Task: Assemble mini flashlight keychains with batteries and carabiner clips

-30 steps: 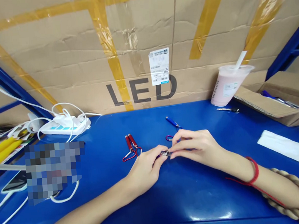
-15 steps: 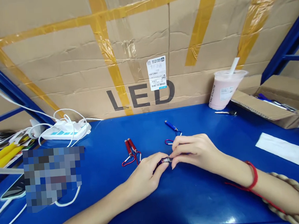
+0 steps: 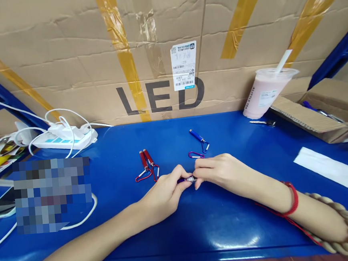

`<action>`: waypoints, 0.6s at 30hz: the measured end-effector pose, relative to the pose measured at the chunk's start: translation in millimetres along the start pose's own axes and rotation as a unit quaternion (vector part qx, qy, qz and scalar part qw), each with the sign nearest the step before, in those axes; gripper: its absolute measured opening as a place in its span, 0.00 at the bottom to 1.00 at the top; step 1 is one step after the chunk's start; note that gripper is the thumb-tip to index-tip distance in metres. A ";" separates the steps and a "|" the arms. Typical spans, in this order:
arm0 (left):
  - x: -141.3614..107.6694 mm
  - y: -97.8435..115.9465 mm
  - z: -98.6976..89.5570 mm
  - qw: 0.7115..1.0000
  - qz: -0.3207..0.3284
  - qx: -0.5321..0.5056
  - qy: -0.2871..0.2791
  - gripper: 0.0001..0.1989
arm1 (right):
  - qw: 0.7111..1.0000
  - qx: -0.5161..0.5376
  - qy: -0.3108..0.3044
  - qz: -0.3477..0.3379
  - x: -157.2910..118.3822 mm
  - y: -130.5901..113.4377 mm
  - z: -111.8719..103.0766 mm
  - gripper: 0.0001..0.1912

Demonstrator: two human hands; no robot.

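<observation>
Between my two hands is a dark purple mini flashlight (image 3: 182, 180) with a silver, printed section showing in the middle. My left hand (image 3: 167, 193) pinches its purple end between thumb and fingers. At the other end, the thumb and fingertips of my right hand (image 3: 221, 171) close on the tip, which they mostly hide. Two red mini flashlights (image 3: 146, 158) with red carabiners lie just beyond my left hand. A blue mini flashlight (image 3: 196, 135) with its clip lies beyond my right hand. Close to those fingers rests a purple carabiner (image 3: 195, 155); what it joins is hidden.
A pink drink cup (image 3: 264, 95) with a straw stands at the back right, beside an open cardboard box (image 3: 327, 122). White paper (image 3: 334, 172) lies at right. At left are a power strip (image 3: 63, 139) and cables. A large carton (image 3: 160, 35) walls off the back.
The view has tipped downward, so the table's front edge shows. Both hands still hold the mini flashlight, now turned closer to level, and my left fingers have shifted their pinch.
</observation>
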State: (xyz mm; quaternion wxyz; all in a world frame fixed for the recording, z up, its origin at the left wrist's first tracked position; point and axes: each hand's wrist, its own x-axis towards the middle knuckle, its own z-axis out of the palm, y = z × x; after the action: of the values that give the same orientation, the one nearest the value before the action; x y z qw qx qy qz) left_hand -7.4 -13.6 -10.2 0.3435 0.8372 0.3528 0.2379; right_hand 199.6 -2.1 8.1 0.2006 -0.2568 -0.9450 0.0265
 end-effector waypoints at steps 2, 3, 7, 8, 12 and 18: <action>0.1 1.1 1.9 0.999 0.021 0.014 0.026 0.05 | 1.000 0.001 0.006 0.012 0.2 -1.7 3.0 0.22; 0.2 1.2 2.5 0.998 0.034 0.026 0.039 0.05 | 1.000 0.012 0.012 0.021 0.5 -3.2 4.6 0.22; 1.0 -2.7 3.1 0.986 0.098 0.100 0.088 0.07 | 0.970 0.205 0.032 0.131 4.8 -13.5 11.4 0.22; 1.4 -4.4 2.8 0.981 0.116 0.122 0.099 0.07 | 0.939 0.285 0.019 0.193 6.4 -16.4 13.0 0.22; 4.2 -9.2 0.3 0.960 0.171 0.190 0.115 0.09 | 0.812 0.475 -0.030 0.337 11.1 -22.2 17.5 0.23; 5.5 -8.3 -2.6 0.975 0.116 0.163 0.092 0.08 | 0.811 0.475 -0.025 0.342 11.2 -16.4 19.4 0.25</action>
State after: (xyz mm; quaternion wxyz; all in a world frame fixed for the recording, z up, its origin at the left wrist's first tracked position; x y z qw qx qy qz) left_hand -9.1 -4.1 -13.8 0.1385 0.8916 0.3177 0.2916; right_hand 175.3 -9.7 -3.1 0.2521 -0.4349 -0.6706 0.5455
